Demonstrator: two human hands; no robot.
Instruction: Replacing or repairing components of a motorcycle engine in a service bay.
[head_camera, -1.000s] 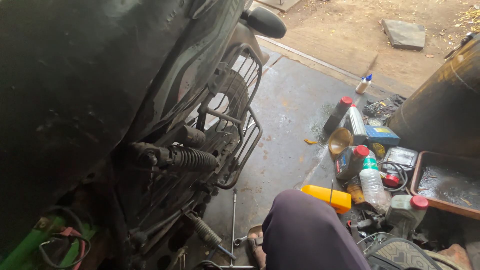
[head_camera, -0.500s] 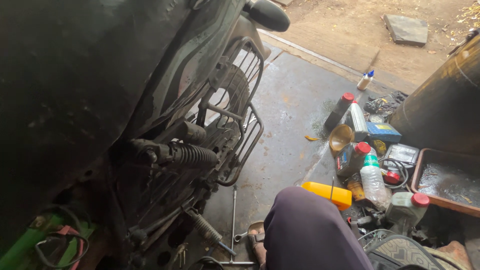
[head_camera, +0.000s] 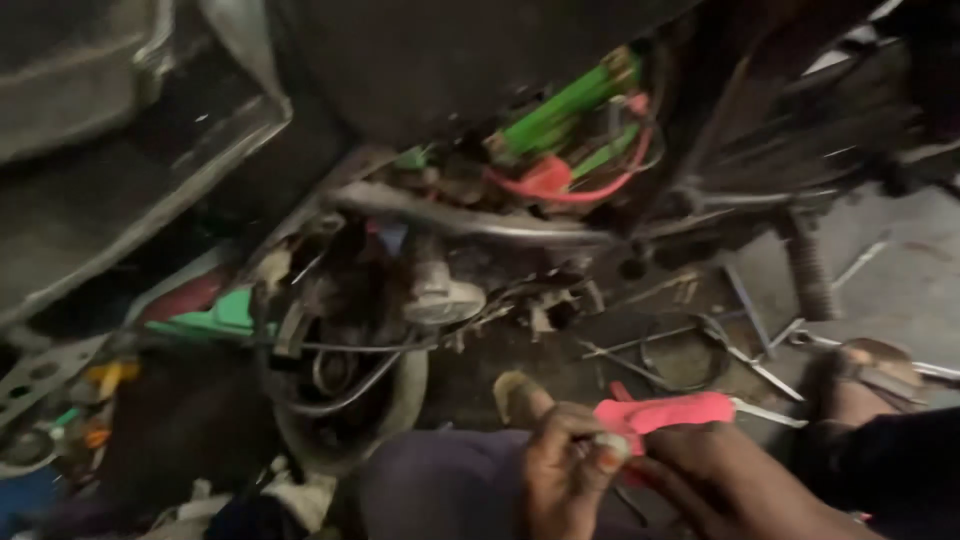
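Note:
Both hands are low in the view, above my knee in dark trousers (head_camera: 450, 490). My left hand (head_camera: 565, 470) and my right hand (head_camera: 725, 485) meet on a pink-handled tool (head_camera: 665, 412), with fingers closed on it. The left fingertips pinch its near end, where a small pale bit shows. The frame is blurred and the tool's working end is hidden. Just beyond the hands is the underside of a motorcycle, with a grey round engine part (head_camera: 440, 295), green tubes (head_camera: 570, 105) and a red wire (head_camera: 560, 185).
Several metal wrenches and rods (head_camera: 745, 350) lie on the dirty floor under the bike. A sandalled foot (head_camera: 870, 370) rests at the right, and another sandal tip (head_camera: 520, 395) is near the hands. Black cables (head_camera: 350, 380) loop at the left beside a green panel (head_camera: 215, 315).
The view has swung from the bike's rear rack and the bottles on the floor down to its underside. Both hands have come into view, holding a pink-handled tool.

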